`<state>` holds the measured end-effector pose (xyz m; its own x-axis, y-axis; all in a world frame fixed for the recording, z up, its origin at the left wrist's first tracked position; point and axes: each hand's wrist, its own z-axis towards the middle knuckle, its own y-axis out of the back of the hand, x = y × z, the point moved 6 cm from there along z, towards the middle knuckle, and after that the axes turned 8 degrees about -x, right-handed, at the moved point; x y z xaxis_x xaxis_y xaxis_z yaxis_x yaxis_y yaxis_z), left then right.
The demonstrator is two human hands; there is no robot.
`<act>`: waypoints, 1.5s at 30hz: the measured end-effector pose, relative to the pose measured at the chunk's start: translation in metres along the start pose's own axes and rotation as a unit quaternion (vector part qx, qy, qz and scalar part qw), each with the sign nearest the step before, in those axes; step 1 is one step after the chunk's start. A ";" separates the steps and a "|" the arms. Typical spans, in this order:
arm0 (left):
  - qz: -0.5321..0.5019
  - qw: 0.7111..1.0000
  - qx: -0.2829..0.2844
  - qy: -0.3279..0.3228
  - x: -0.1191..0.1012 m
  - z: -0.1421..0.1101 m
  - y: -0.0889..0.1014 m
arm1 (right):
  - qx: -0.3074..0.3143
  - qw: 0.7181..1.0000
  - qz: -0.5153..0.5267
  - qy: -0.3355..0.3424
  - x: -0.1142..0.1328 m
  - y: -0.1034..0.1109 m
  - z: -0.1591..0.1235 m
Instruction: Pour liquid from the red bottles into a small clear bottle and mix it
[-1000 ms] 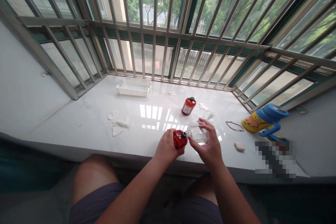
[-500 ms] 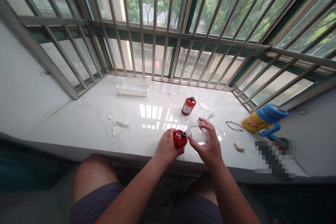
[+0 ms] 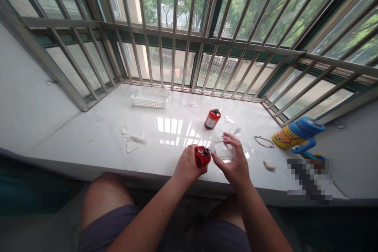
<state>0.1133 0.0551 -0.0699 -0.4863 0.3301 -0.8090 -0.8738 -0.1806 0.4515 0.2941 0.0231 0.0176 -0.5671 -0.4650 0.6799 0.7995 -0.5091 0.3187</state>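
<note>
My left hand [image 3: 189,163] is wrapped round a red see-through bottle [image 3: 202,156], its uncapped neck turned to the right. Between the thumb and fingers of my right hand [image 3: 238,161] is a clear bottle [image 3: 222,149], tilted on its side with its neck to the left. The two bottle mouths meet, or very nearly so; whether liquid passes between them I cannot tell. Just beyond them a second red bottle [image 3: 212,119] with a black cap and a pale label stands upright on the white sill [image 3: 103,138].
A white perforated basket [image 3: 150,99] lies near the window bars. Crumpled tissues [image 3: 134,138] are at left. On the right are a thin dark loop [image 3: 264,141], a pale soap-like lump [image 3: 269,165] and a yellow-and-blue cup [image 3: 291,134] with a handle. Part of the right side is pixelated.
</note>
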 end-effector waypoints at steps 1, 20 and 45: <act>0.000 1.000 -0.001 -0.001 0.000 0.000 0.000 | 0.000 1.000 0.000 0.001 0.000 0.000 0.000; 0.004 1.000 0.010 0.017 -0.002 0.001 0.002 | 0.007 1.000 -0.004 -0.001 0.001 -0.001 0.002; 0.004 1.000 0.021 0.019 -0.003 0.001 0.003 | 0.031 0.999 -0.009 0.003 0.001 -0.001 0.006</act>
<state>0.1118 0.0540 -0.0655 -0.4934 0.2929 -0.8190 -0.8696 -0.1444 0.4722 0.2945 0.0276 0.0223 -0.5826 -0.4601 0.6700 0.7998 -0.4712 0.3719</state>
